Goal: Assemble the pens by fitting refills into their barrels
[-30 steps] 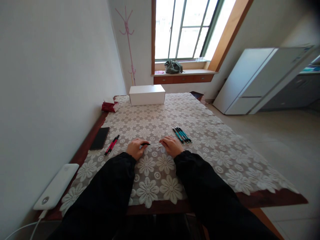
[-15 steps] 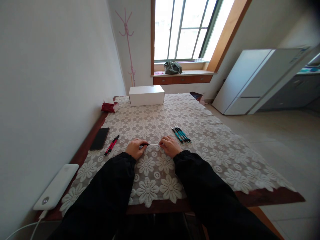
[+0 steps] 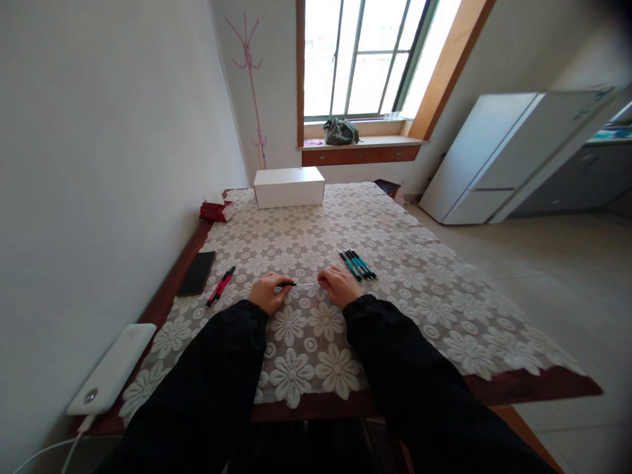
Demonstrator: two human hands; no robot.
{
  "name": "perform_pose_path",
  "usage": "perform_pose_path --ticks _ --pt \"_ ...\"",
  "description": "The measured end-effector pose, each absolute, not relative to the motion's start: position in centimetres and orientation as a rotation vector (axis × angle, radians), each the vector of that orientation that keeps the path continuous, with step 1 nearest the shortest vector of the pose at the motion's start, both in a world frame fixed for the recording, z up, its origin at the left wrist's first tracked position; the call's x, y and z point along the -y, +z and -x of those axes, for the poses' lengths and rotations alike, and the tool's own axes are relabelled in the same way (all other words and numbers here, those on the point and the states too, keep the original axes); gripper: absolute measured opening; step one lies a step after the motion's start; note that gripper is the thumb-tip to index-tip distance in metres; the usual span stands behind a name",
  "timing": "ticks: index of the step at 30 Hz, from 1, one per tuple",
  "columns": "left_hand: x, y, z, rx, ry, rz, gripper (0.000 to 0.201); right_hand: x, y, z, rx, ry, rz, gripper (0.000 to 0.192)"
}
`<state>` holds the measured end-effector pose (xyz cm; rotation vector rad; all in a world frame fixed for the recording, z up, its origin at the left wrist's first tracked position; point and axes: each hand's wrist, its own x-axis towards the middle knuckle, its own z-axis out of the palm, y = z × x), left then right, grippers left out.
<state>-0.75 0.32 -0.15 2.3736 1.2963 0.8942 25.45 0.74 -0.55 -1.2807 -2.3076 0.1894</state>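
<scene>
A wooden table (image 3: pixel 518 387) stands against a white wall on its left side, covered by a lace cloth (image 3: pixel 395 289) patterned with white flowers, with a bright window (image 3: pixel 360 59) beyond its far end. At the near left corner lies a white power bank (image 3: pixel 111 368) with a cable trailing from it, and farther along the left edge a black phone (image 3: pixel 196 272) rests flat. Just right of the phone, 2 red pens (image 3: pixel 220 286) lie side by side on the cloth. The left hand (image 3: pixel 266 293) rests on the cloth near the middle of the table, its fingers curled and pressed together around the dark end of a thin pen part (image 3: pixel 299 284). That slim piece runs level between both hands, just above the cloth, and its pale length reaches across to the right hand (image 3: pixel 338 287), whose fingertips pinch the other end. Both forearms are in black sleeves. Just right of the right hand, near but apart from it, a small bunch of teal pens (image 3: pixel 358 264) lies angled on the cloth. At the far end of the table stand a white box (image 3: pixel 289 187) and, to its left, a red packet (image 3: pixel 213 210).
</scene>
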Motion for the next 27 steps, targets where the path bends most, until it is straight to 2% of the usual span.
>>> perform_pose_path --ticks 27 --pt "-0.19 0.05 0.73 -1.229 0.772 -2.408 0.022 -0.17 -0.69 -24.60 2.324 0.243 1.243 0.009"
